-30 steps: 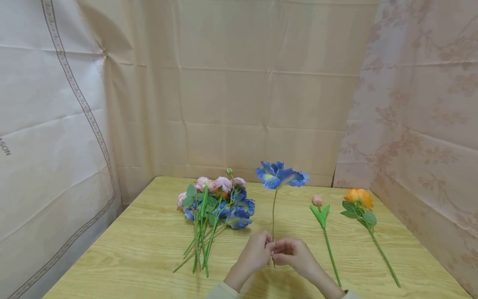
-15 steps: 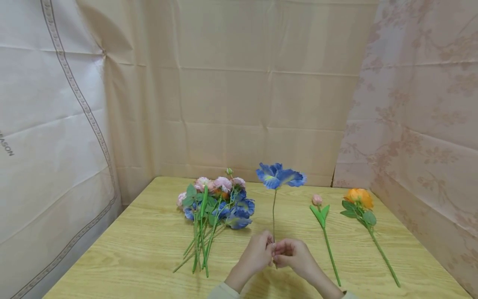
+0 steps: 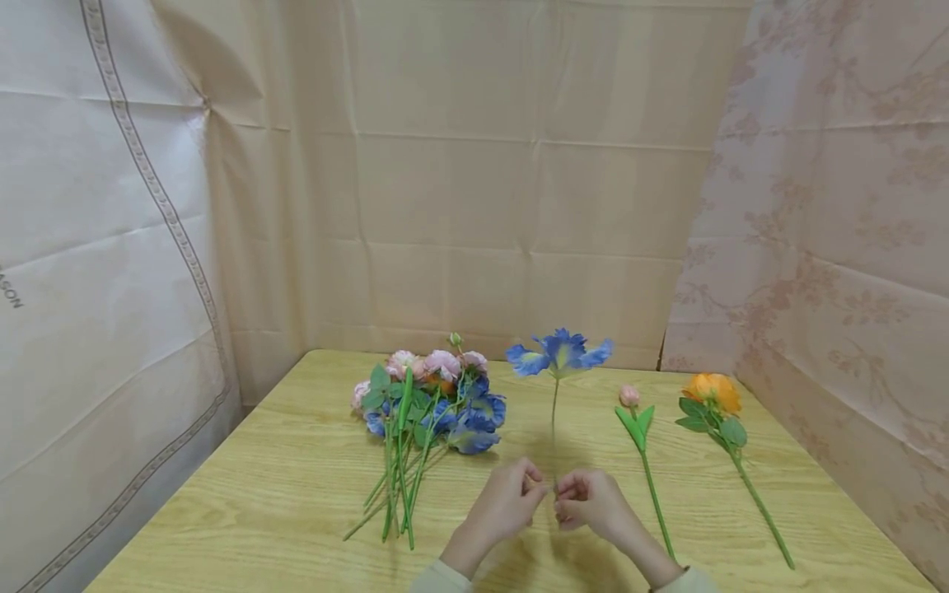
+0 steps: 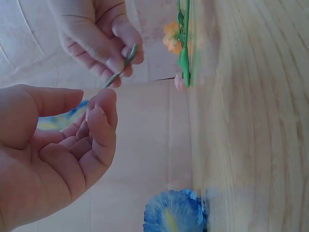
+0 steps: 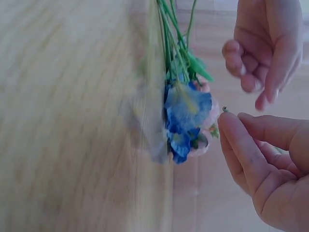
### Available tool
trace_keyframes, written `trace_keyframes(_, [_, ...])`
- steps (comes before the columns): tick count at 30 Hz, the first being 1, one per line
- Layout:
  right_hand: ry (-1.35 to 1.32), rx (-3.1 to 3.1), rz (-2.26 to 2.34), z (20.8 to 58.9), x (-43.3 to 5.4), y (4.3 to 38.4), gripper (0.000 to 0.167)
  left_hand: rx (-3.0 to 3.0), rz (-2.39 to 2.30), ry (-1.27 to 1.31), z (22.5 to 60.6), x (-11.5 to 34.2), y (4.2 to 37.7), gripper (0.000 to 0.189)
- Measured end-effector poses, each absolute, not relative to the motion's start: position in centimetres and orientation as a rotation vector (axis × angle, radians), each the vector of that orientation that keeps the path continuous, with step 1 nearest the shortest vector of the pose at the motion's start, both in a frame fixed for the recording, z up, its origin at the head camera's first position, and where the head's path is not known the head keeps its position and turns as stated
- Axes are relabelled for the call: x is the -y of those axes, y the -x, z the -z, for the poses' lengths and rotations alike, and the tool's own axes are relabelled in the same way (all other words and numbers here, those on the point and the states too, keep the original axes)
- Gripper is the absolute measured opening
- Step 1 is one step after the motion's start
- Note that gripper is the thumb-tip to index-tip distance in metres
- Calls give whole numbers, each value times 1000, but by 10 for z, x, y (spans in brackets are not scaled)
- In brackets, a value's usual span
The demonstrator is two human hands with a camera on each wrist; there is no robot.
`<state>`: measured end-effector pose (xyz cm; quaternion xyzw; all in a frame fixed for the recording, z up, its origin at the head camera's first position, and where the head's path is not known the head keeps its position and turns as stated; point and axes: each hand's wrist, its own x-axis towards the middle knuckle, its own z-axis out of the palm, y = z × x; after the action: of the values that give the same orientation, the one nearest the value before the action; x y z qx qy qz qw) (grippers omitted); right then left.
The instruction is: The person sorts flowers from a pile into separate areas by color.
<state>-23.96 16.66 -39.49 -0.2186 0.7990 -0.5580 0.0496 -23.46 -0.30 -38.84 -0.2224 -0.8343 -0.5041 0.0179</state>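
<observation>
Blue flower (image 3: 562,352) has turned, right hand (image 3: 593,504) pinching it, left hand (image 3: 508,497) now loosened

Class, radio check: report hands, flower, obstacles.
Right hand pinches stem. Left hand holds nothing. Blue flower upright. Nothing seen in the way; flower pile off left.

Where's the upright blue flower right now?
In the head view, the blue flower is right of centre, its stem pinched in the right hand, between the flower pile on the left and the pink tulip on the right.
</observation>
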Motion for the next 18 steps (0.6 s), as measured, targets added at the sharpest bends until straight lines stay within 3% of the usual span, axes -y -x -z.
trace_keyframes(18, [285,-2583,1513,402,-182,258,11,2674,1460,709,391,8,234,7])
